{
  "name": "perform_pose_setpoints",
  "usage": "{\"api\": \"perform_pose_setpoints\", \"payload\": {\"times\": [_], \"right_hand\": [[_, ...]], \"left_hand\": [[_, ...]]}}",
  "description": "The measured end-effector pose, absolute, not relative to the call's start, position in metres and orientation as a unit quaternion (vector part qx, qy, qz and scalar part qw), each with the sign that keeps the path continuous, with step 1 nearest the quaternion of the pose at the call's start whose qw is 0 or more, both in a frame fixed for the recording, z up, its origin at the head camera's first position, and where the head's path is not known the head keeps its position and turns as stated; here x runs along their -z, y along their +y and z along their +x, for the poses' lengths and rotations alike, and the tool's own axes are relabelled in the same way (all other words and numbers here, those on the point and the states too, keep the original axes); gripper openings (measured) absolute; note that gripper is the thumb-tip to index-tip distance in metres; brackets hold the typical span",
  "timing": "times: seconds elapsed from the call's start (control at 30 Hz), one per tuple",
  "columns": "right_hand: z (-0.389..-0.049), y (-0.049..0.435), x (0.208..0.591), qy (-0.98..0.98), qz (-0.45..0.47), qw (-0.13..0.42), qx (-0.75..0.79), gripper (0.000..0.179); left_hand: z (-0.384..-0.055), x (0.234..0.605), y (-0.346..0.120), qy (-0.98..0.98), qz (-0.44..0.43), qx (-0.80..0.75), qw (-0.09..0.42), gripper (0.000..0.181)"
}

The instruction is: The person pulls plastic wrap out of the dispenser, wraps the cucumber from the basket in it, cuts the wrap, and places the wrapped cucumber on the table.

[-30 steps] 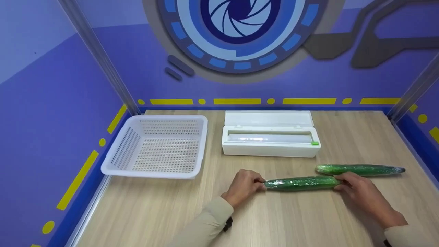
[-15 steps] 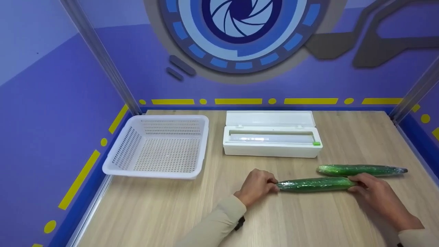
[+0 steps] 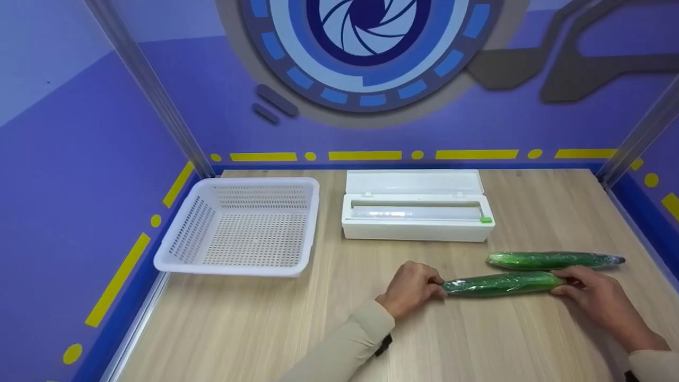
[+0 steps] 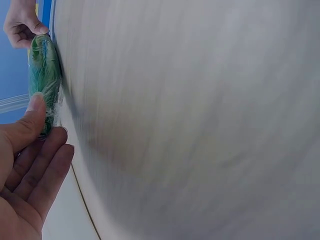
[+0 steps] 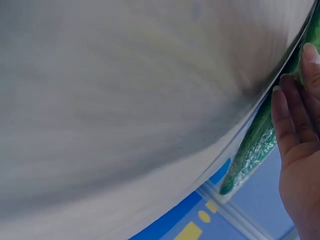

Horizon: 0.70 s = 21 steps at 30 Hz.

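A green cucumber (image 3: 501, 284) wrapped in clear film lies crosswise between both hands, low over the wooden table. My left hand (image 3: 416, 289) pinches its left end between thumb and fingers; in the left wrist view crinkled film shows at that end of the cucumber (image 4: 45, 70). At the other end, my right hand (image 3: 599, 297) pinches the tip with thumb and fingertips. Just behind lies a second film-wrapped cucumber (image 3: 551, 260), its right end darker; in the right wrist view this cucumber (image 5: 252, 147) shows behind the fingers.
A white film dispenser box (image 3: 416, 231) with its lid up and a clear roll inside stands behind the cucumbers; a green slider (image 3: 486, 219) sits at its right. At the left is a white perforated basket (image 3: 231, 269). Blue-purple panels border the table.
Both hands have moved to the right along the table, carrying the front cucumber between them. Its right end now sits further along the rear cucumber, which stays in place.
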State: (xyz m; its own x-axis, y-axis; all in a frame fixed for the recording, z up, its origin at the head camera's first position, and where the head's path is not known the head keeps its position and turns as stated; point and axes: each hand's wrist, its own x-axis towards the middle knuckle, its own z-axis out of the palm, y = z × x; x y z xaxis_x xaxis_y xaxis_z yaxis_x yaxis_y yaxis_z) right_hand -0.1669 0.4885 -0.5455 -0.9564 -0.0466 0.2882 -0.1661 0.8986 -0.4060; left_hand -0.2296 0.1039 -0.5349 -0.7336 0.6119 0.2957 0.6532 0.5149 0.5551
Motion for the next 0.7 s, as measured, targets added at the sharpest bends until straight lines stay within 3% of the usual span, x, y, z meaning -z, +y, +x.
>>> {"api": "perform_pose_setpoints", "payload": {"times": [0.7], "right_hand": [[-0.165, 0.529, 0.554, -0.97, -0.029, 0.098, -0.222, 0.029]], "left_hand": [[-0.224, 0.531, 0.147, -0.865, -0.404, 0.293, 0.051, 0.007]]}}
